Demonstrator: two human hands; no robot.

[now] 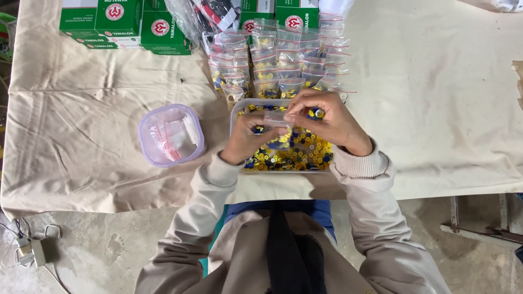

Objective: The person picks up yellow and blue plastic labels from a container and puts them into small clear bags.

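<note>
Cloth-covered tabletop (436, 109): a small clear bag (278, 118) is pinched between left hand (248, 139) and right hand (327, 122) directly over the tray of buttons (289, 152), so spills are caught; filled bags (283, 60) are ranked behind.

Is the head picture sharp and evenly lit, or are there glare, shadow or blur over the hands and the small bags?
Head view: light is soft and even, with only faint shadows in the cloth folds. The left hand and right hand look slightly soft. The clear bag between them is hard to make out. The rows of small bags show mild glare. The straight table edge bends a little toward the picture's borders.
</note>
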